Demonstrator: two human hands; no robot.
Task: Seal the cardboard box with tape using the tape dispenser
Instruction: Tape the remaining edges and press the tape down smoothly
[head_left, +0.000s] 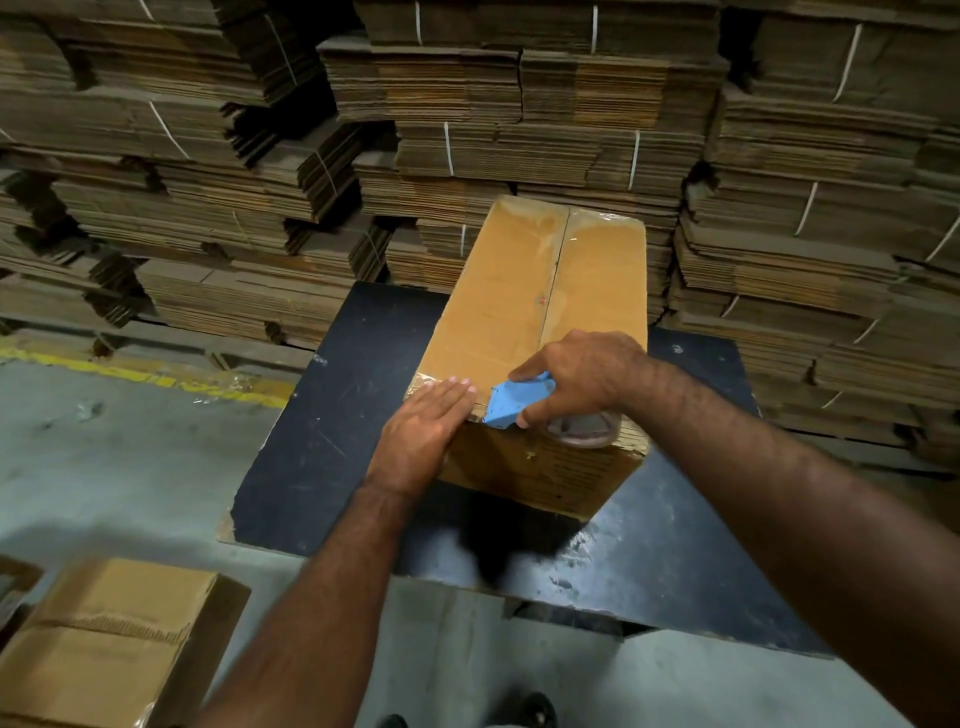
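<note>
head view: tape dispenser (517, 399) gripped within right hand (582, 376) fingers.

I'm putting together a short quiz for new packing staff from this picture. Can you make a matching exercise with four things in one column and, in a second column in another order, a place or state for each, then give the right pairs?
Column 1
1. left hand
2. right hand
3. cardboard box
4. tape dispenser

Column 2
A. blue, at the box's near top edge
B. stands on the dark table, flaps closed
C. lies flat, fingers straight, on the box's near corner
D. curled round the dispenser

Pairs: 1-C, 2-D, 3-B, 4-A
</note>
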